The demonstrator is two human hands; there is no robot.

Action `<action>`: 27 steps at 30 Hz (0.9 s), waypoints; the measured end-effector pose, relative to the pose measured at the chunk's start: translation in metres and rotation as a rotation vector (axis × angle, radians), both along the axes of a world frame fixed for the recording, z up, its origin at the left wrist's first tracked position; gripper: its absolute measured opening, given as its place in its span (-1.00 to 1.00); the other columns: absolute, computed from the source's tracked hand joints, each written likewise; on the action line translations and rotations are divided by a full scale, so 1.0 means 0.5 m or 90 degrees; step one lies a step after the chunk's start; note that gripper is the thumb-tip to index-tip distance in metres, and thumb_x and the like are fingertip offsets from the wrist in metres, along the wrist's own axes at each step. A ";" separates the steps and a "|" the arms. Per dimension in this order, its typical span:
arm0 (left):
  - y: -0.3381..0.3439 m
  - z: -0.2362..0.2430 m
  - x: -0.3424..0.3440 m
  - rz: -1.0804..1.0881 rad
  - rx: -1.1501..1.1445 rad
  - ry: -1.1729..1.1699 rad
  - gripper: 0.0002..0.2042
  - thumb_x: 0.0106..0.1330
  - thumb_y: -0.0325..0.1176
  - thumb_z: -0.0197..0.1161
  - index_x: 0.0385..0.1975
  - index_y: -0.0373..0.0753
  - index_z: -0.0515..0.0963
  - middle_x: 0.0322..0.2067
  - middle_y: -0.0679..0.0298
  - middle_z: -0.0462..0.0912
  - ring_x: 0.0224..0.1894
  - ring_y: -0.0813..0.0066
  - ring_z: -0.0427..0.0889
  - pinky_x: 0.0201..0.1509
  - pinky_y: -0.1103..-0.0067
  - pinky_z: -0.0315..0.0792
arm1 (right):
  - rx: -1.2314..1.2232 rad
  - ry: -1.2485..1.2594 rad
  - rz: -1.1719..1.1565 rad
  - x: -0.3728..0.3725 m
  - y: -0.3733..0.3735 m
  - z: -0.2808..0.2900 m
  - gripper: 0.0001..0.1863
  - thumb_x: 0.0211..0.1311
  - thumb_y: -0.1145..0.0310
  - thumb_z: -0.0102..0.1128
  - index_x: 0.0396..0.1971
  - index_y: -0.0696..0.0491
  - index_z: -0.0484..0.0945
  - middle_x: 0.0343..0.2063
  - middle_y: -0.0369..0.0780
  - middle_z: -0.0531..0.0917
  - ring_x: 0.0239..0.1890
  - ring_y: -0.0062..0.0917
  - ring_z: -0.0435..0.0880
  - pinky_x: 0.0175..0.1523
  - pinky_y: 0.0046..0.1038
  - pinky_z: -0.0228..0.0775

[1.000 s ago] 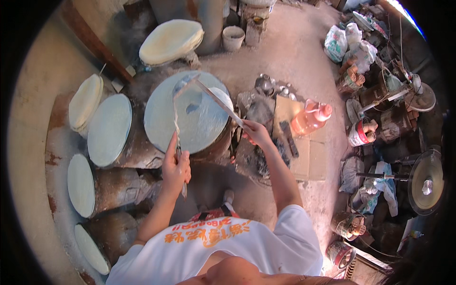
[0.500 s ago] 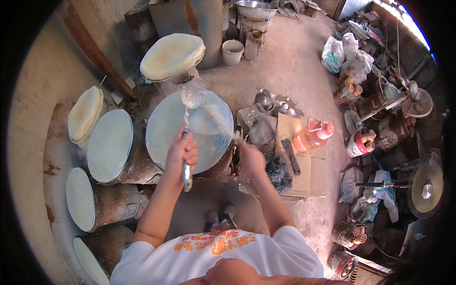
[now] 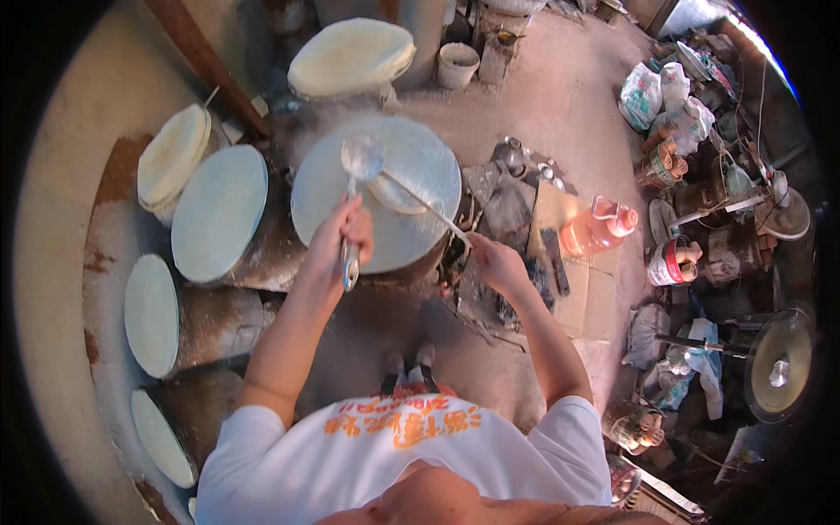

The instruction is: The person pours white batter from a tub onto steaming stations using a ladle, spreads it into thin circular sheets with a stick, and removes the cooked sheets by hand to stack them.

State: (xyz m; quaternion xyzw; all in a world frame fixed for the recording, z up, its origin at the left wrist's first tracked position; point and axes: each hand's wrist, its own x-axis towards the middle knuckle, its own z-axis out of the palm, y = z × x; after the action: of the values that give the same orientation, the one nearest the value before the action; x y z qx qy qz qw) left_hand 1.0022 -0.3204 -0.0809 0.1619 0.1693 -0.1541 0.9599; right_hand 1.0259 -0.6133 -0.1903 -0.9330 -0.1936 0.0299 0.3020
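Note:
A round metal griddle [image 3: 322,213] stands in front of me, with a pale oval patch [image 3: 401,197] on its surface. My left hand [image 3: 347,229] is wrapped round the handle of a metal ladle [image 3: 362,156], whose round bowl hangs over the griddle's middle. In my right hand [image 3: 499,262], past the griddle's right edge, is a long thin-handled tool [image 3: 426,204]. It slants left across the griddle, and its far end meets the patch beside the ladle. I cannot make out the shape of that end.
Behind the griddle lies a stack of pale flatbreads [image 3: 352,57]; another stack [image 3: 173,156] is at left. Several more round griddles [image 3: 219,213] line the left wall. To my right, a pink jug [image 3: 599,227] and a dark brush [image 3: 555,261] rest on cardboard [image 3: 573,297]. A fan [image 3: 781,363] stands far right.
The view has shifted, so the surroundings appear farther up. The ladle's bowl is now lower over the griddle. The right hand's tool, blurred before, now shows clearly and slants across the surface.

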 end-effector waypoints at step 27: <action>-0.119 0.004 -0.390 0.250 -0.573 -0.255 -0.62 0.38 -0.17 0.04 -0.68 -0.19 0.32 -0.84 0.43 0.24 -0.82 0.69 0.26 -0.77 0.72 0.28 | 0.072 0.043 0.175 0.094 -0.021 -0.041 -0.73 0.13 0.38 0.16 -0.15 0.07 0.62 -0.42 -0.03 0.66 -0.38 -0.30 0.65 -0.22 -0.38 0.50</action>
State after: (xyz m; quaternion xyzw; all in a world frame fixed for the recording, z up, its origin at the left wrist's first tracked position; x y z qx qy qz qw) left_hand 0.8072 -0.3800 -0.0791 -0.2744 -0.0730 0.0050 0.9588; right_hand 1.0730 -0.6238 -0.2108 -0.8777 -0.3105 0.0913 0.3534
